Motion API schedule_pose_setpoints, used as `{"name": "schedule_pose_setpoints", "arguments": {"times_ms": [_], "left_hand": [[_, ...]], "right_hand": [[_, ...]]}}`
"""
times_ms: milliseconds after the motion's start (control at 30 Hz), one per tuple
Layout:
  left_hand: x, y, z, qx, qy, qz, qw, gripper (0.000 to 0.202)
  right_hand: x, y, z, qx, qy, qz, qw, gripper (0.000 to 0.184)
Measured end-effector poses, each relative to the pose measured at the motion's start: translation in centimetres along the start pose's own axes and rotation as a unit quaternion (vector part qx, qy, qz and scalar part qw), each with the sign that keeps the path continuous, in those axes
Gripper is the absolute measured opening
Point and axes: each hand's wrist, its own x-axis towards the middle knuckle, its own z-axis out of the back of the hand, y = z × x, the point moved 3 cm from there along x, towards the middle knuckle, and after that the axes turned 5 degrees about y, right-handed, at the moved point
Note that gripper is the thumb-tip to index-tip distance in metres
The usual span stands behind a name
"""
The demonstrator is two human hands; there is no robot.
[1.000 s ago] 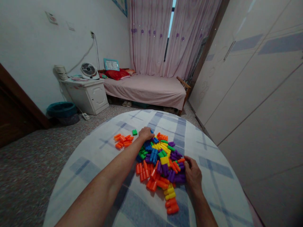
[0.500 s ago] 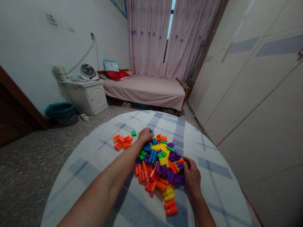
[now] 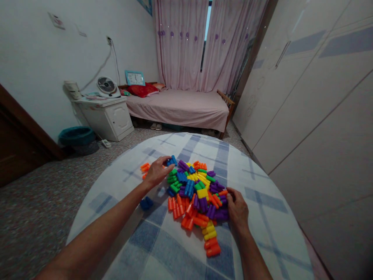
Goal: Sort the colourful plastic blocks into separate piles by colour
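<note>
Colourful plastic toy building blocks (image 3: pixel 201 193) lie in a loose heap on a round table: orange, yellow, green, blue and purple pieces with rounded tubes. My left hand (image 3: pixel 158 171) is at the heap's far left edge, its fingers closed on a blue block (image 3: pixel 172 160). Behind that hand lies a small group of orange blocks (image 3: pixel 145 167), partly hidden by it. A separate blue block (image 3: pixel 146 203) rests beside my left forearm. At the heap's right edge is my right hand (image 3: pixel 238 210), with thumb and forefinger curled round the end of an orange block (image 3: pixel 223 193).
A checked blue and white cloth (image 3: pixel 262 233) covers the table (image 3: pixel 116 217). Beyond it stand a bed (image 3: pixel 180 103), a white cabinet (image 3: pixel 107 116) with a fan (image 3: pixel 107 85), and a bin (image 3: pixel 77 136). A tall wardrobe (image 3: pixel 314 116) runs along the right.
My left hand has moved left with the blue block, now covering part of the orange group. The separate blue block has come into view beside my forearm. My right hand stays by the heap.
</note>
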Motion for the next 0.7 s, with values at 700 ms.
{"name": "schedule_pose_setpoints", "arguments": {"times_ms": [700], "left_hand": [[-10.3,2.8,2.3,0.111,0.006,-0.019,0.994,0.028]], "right_hand": [[-0.4,0.2,0.2,0.013,-0.017,0.021,1.0,0.044]]}}
